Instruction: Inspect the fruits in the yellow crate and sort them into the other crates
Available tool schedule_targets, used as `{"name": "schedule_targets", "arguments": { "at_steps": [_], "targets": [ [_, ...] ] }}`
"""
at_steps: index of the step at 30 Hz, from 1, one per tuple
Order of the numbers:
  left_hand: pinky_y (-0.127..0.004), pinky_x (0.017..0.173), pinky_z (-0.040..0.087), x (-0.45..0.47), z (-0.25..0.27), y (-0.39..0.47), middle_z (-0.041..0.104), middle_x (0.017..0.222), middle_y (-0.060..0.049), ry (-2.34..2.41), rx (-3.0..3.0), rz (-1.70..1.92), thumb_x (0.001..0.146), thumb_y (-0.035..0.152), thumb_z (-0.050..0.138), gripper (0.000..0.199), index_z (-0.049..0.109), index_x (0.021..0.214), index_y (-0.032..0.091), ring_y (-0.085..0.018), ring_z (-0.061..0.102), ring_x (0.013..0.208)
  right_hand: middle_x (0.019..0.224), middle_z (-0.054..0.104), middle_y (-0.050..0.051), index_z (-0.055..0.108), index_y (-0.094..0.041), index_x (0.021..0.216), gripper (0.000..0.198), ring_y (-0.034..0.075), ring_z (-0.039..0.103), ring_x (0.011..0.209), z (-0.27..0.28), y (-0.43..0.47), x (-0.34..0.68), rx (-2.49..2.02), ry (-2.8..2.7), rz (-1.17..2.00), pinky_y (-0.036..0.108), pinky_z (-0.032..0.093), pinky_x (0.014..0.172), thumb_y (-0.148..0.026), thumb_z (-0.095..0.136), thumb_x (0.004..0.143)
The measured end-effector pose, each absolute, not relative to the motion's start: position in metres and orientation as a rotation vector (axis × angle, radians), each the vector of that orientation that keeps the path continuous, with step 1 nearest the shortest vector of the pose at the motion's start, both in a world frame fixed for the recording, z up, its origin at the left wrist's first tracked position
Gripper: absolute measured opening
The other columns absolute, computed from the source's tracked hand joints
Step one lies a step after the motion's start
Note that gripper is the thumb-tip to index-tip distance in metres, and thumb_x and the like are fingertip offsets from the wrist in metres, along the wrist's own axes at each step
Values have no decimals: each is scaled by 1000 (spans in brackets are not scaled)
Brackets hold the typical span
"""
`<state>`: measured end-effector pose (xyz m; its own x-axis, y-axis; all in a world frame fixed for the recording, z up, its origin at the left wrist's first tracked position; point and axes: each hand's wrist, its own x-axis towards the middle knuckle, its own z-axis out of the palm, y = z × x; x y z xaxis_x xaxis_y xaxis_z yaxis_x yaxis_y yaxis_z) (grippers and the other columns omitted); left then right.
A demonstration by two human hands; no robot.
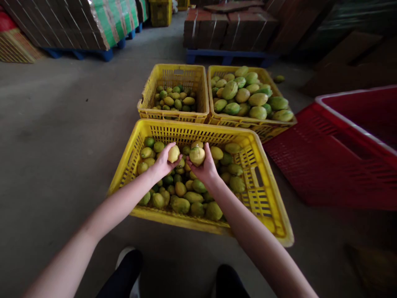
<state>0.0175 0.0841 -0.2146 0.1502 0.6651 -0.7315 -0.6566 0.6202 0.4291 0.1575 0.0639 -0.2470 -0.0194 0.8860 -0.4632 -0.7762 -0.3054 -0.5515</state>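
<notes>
My left hand (165, 161) is closed round a yellow lemon (173, 154), its fingers beneath the fruit. In my right hand (207, 167) rests a larger, paler lemon (197, 156) with a green tinge near its top, the thumb along its right side. Both hands are side by side above a yellow crate (269, 198) with slatted walls. Green and yellow lemons (189, 196) cover much of its bottom, and my hands and forearms hide some of them.
Behind stand two yellow crates, one with small lemons (178, 103), the other heaped with large green-yellow fruits (243, 96). A red crate (335, 149) leans at the right. Strapped stacks sit on blue pallets (226, 56) at the back. My feet (128, 265) are just before the near crate.
</notes>
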Motion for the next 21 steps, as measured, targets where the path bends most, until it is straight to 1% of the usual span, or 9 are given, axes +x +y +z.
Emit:
{"name": "schedule_targets", "arguments": {
  "at_steps": [3,6,9,12,14,16,18,19,21],
  "targets": [
    [-19,47,52,16,-211,84,65,65,-3,1042,38,896,98,37,53,25,64,87,17,-12,61,52,65,67,-1,62,-24,80,39,16,62,58,-238,61,157,-930,-37,1670,27,54,49,-62,67,83],
    [-19,49,52,14,-207,82,68,67,-5,955,103,882,102,31,40,36,68,86,15,-12,63,53,62,66,2,60,-22,76,46,16,60,54,-231,59,157,-907,18,1714,26,51,46,-67,57,88],
    [-19,45,49,11,-205,81,72,71,-6,896,174,834,100,32,41,37,72,94,12,-12,62,50,63,67,3,60,-22,77,49,16,58,50,-230,59,158,-871,15,1751,25,45,41,-67,46,92],
    [-19,38,44,7,-205,80,74,77,-7,791,240,816,96,35,45,36,74,105,14,-11,57,45,67,69,2,63,-22,85,38,14,54,47,-231,58,158,-862,-61,1743,23,40,37,-55,48,92],
    [-18,38,43,5,-204,79,74,77,-6,719,236,832,95,34,47,34,74,106,15,-11,56,44,71,70,2,64,-22,88,28,13,51,46,-228,57,159,-838,-110,1715,23,37,35,-46,52,88],
    [-19,43,48,4,-200,80,72,73,-5,677,178,876,94,30,48,31,73,103,15,-11,60,48,75,71,2,64,-21,88,23,11,46,42,-224,54,161,-771,-159,1684,22,33,33,-42,55,84],
    [-19,52,54,8,-191,81,71,71,-3,653,84,966,92,24,49,26,73,100,16,-12,65,56,74,69,2,64,-21,86,22,9,43,40,-218,53,166,-701,-189,1665,22,31,32,-41,58,82],
    [-20,58,57,11,-184,83,70,71,-2,641,46,1022,91,19,50,24,73,100,16,-12,67,60,71,68,2,64,-20,85,21,10,45,41,-215,53,169,-673,-187,1664,21,33,33,-41,59,81],
    [-22,69,60,23,-168,85,71,72,-1,614,16,1124,88,13,52,24,72,100,18,-12,70,68,67,67,2,64,-20,82,19,13,56,49,-208,55,177,-614,-151,1650,22,44,40,-39,61,82]
  ]
}}
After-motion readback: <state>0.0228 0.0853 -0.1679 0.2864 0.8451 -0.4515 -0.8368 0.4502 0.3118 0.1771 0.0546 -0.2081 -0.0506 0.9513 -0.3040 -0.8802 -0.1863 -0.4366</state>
